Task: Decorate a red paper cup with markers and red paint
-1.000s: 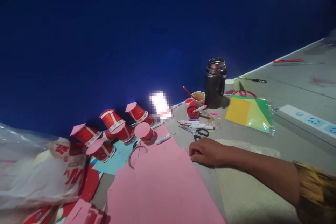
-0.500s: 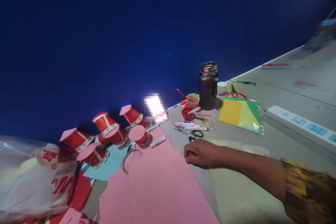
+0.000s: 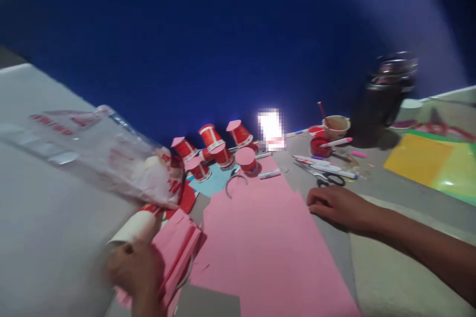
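Observation:
At the lower left, my left hand [image 3: 136, 267] is blurred, with its fingers bent at the near end of a white paper cup or roll [image 3: 134, 227]; whether it grips it is unclear. Folded pink paper [image 3: 174, 245] lies just right of that hand. My right hand [image 3: 334, 208] rests on the table in a loose curl, near black-handled scissors [image 3: 332, 179]; nothing shows in its fingers. Between the hands lies a large pink sheet [image 3: 264, 242]. Red paper cups with pink discs [image 3: 246, 160] stand at its far end.
A clear plastic bag [image 3: 111, 153] lies at the left. A dark flask [image 3: 385, 104], an open paper cup [image 3: 336, 129], markers [image 3: 334, 167] and a yellow-green packet [image 3: 420, 158] stand or lie at the right. A blue partition [image 3: 186, 49] rises behind.
The view has swung left, bringing my left hand, the white paper object and more of the plastic bag into sight. My right hand stays beside the scissors, still curled.

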Demonstrator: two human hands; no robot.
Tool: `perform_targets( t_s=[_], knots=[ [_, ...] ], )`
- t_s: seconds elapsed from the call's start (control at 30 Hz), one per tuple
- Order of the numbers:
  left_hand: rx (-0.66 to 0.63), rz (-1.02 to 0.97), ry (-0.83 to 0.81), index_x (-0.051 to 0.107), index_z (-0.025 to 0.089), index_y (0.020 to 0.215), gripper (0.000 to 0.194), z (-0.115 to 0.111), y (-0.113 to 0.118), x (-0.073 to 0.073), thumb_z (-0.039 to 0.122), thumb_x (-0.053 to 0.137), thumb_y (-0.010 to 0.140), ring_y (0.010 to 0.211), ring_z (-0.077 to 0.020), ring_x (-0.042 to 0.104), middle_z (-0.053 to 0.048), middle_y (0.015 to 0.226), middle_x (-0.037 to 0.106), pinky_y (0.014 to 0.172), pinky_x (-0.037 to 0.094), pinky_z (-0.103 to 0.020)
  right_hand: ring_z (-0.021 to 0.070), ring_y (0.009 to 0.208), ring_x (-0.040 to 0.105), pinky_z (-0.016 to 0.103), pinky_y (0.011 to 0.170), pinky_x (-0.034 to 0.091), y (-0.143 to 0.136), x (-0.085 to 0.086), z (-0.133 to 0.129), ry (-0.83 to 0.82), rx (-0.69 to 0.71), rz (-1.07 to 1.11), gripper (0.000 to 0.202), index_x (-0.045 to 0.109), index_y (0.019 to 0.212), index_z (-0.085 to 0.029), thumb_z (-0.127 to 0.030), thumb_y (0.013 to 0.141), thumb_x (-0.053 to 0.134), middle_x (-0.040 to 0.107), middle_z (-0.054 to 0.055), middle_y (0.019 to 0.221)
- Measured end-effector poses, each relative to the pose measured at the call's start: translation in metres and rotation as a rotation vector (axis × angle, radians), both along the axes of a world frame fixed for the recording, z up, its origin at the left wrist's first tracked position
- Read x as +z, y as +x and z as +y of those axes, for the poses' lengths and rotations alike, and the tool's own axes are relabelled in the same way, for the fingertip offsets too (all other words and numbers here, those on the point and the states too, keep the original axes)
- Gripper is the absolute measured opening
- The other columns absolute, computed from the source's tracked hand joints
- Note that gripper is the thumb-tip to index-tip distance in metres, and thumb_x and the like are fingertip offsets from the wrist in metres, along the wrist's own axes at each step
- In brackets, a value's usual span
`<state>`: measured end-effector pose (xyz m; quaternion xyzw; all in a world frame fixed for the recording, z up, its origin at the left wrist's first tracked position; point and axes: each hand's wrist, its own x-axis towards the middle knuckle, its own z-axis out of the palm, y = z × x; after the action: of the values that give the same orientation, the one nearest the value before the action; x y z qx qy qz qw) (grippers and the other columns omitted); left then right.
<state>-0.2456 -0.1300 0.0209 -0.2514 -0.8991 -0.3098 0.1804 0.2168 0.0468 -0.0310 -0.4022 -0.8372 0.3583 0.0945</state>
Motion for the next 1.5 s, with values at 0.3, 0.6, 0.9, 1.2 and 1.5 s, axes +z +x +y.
perform_targets(
  t_s=[0.3,0.6,0.9,1.2,1.5],
  knots=[
    [0.229,0.011,-0.057,0.068,0.015,0.096,0.027,-0.003,-0.006,-0.015,0.036,0.051,0.096,0.091,-0.0352,0.068,-0.02,0.101,0.072,0.086,0.054,-0.051,0.0245,0.07,0.067,0.035,0.065,0.043,0.003,-0.01,0.001,-0.016,0.001,0.002,0.028,0.075,0.088,-0.025,-0.046,0.095,0.057,0.076,0.005,0.076],
    [0.258,0.053,0.089,0.061,0.023,0.085,0.014,-0.048,0.003,0.021,0.037,0.056,0.085,0.095,-0.0387,0.069,-0.011,0.088,0.068,0.094,0.053,-0.058,0.031,0.075,0.071,0.041,0.069,0.049,0.004,-0.015,0.002,-0.059,-0.01,-0.001,0.031,0.078,0.088,-0.028,-0.051,0.093,0.057,0.079,0.011,0.085],
    [-0.157,-0.081,0.637,0.049,0.024,0.093,0.025,-0.019,0.046,0.046,0.047,0.054,0.086,0.072,-0.0192,0.062,0.002,0.082,0.053,0.078,0.058,-0.039,0.0294,0.074,0.071,0.041,0.069,0.049,0.005,-0.015,0.002,-0.047,-0.025,0.018,0.03,0.078,0.088,-0.027,-0.048,0.096,0.059,0.079,0.01,0.084],
    [-1.148,-0.645,0.32,0.055,0.02,0.068,0.035,0.071,0.216,0.012,0.044,0.065,0.092,0.064,-0.0133,0.052,0.001,0.069,0.056,0.063,0.049,-0.027,0.0266,0.082,0.075,0.041,0.071,0.062,-0.004,0.0,-0.034,-0.636,-0.207,0.511,0.049,0.069,0.128,-0.029,-0.059,0.089,0.068,0.078,0.012,0.112],
    [-1.363,-0.838,0.303,0.057,0.031,0.14,0.06,0.103,0.233,-0.024,0.041,0.081,0.086,0.117,-0.0263,0.062,-0.013,0.143,0.058,0.098,0.055,-0.044,0.0335,0.112,0.07,0.046,0.1,0.056,-0.021,0.013,-0.027,-0.177,-0.181,0.471,0.062,0.066,0.133,-0.02,-0.031,0.073,0.079,0.077,0.012,0.125]
  ],
)
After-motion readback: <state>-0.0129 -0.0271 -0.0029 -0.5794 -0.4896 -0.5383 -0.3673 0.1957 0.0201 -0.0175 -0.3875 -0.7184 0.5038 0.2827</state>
